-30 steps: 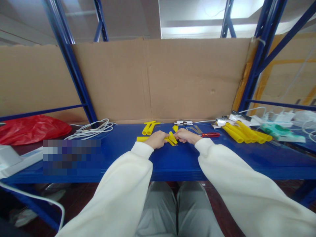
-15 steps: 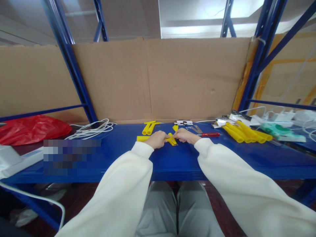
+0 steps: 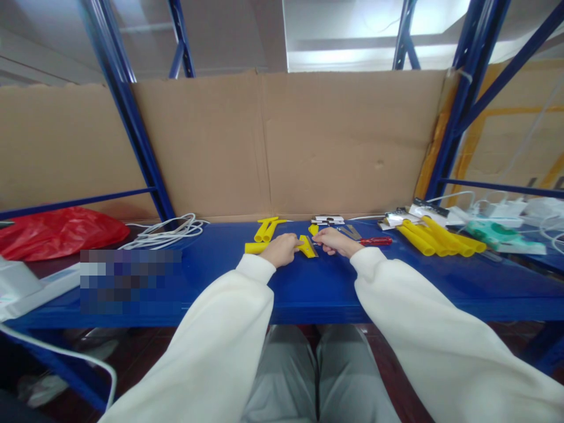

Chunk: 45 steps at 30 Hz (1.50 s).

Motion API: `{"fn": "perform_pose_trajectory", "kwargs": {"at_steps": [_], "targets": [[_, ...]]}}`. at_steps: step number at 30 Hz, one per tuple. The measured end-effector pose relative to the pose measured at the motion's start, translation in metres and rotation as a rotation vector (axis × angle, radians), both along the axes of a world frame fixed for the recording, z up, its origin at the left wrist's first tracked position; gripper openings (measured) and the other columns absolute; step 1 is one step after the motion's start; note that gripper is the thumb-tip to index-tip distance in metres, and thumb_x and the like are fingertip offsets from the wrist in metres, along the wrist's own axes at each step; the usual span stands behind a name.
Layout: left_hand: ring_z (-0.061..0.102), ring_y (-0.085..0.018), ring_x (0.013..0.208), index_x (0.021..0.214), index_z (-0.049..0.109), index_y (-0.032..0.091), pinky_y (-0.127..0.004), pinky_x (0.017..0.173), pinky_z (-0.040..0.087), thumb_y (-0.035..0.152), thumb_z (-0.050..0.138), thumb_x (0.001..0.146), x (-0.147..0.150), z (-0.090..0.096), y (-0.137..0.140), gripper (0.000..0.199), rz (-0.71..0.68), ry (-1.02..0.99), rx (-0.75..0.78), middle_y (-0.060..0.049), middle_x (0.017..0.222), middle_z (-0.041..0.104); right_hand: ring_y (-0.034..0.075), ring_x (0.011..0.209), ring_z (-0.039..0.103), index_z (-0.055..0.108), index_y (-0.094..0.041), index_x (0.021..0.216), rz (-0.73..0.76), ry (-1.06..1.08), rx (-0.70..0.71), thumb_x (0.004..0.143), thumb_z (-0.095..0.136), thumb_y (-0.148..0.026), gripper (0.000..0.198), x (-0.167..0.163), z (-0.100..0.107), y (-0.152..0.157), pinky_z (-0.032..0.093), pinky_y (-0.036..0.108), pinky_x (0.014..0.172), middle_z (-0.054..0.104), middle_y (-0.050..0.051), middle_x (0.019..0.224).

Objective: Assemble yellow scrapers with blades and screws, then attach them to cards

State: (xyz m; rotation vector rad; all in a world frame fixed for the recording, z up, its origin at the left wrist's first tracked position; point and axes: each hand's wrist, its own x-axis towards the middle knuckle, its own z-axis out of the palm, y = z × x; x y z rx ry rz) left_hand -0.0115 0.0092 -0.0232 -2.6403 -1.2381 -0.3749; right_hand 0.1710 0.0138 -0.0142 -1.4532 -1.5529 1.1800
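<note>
My left hand (image 3: 282, 250) is wrapped round the handle of a yellow scraper (image 3: 307, 247), whose wide head points right and has a thin metal blade along its edge. Just right of that head, my right hand (image 3: 331, 239) is closed in a pinch. Whatever its fingertips hold is too small to make out. Behind the fingers lies a small yellow piece (image 3: 313, 229). A screwdriver (image 3: 375, 241) with a red handle rests on the table to the right of my right hand, close to some flat metal blades (image 3: 351, 231).
Two yellow scraper handles (image 3: 267, 229) lie behind my left hand, and several more yellow handles (image 3: 434, 236) are piled at the right. A white cable coil (image 3: 170, 229) and a red bag (image 3: 66, 232) are at the left. Cardboard (image 3: 343, 147) stands behind the blue table (image 3: 317, 294).
My right hand has drawn slightly right, off the scraper's head, so more of the head shows. My left hand keeps its hold on the handle.
</note>
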Motion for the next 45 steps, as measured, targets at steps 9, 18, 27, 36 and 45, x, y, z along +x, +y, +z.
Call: {"fn": "perform_pose_trajectory", "kwargs": {"at_steps": [9, 18, 27, 36, 45], "targets": [[0.062, -0.021, 0.097, 0.109, 0.07, 0.019, -0.034, 0.088, 0.049, 0.013, 0.049, 0.09, 0.002, 0.006, -0.006, 0.029, -0.083, -0.081, 0.108, -0.01, 0.098, 0.066, 0.002, 0.034, 0.028, 0.043, -0.018, 0.068, 0.035, 0.108, -0.005, 0.092, 0.047, -0.012, 0.025, 0.005, 0.005, -0.002, 0.018, 0.016, 0.034, 0.044, -0.006, 0.052], [0.061, -0.021, 0.099, 0.112, 0.069, 0.019, -0.035, 0.09, 0.049, 0.013, 0.048, 0.09, 0.0, 0.005, -0.005, 0.03, -0.121, -0.127, 0.128, -0.01, 0.099, 0.066, 0.003, 0.035, 0.027, 0.043, -0.018, 0.068, 0.082, 0.177, -0.01, 0.091, 0.046, -0.013, 0.024, 0.009, 0.004, 0.001, 0.018, 0.016, 0.035, 0.043, -0.006, 0.05], [0.06, -0.02, 0.099, 0.113, 0.069, 0.02, -0.035, 0.091, 0.049, 0.015, 0.047, 0.091, 0.002, 0.004, -0.006, 0.031, -0.146, -0.128, 0.119, -0.009, 0.1, 0.066, 0.003, 0.038, 0.029, 0.044, -0.018, 0.069, 0.072, 0.229, -0.1, 0.092, 0.051, -0.021, 0.024, 0.011, 0.005, 0.005, 0.023, 0.015, 0.039, 0.041, -0.008, 0.05], [0.058, -0.02, 0.102, 0.121, 0.064, 0.022, -0.036, 0.092, 0.048, 0.018, 0.047, 0.092, 0.004, 0.004, -0.01, 0.034, -0.16, -0.138, 0.124, -0.009, 0.105, 0.064, 0.005, 0.04, 0.029, 0.04, -0.019, 0.063, 0.061, 0.303, -0.098, 0.088, 0.056, -0.027, 0.031, 0.01, 0.002, 0.006, 0.026, 0.017, 0.042, 0.036, -0.008, 0.045], [0.059, -0.02, 0.095, 0.13, 0.059, 0.026, -0.032, 0.084, 0.047, 0.016, 0.043, 0.093, 0.01, 0.008, -0.021, 0.042, -0.055, -0.044, 0.073, -0.008, 0.1, 0.059, 0.004, 0.038, 0.021, 0.036, -0.019, 0.059, 0.088, 0.3, -0.046, 0.085, 0.059, -0.028, 0.036, 0.007, 0.003, 0.003, 0.015, 0.018, 0.039, 0.03, -0.009, 0.045]]}}
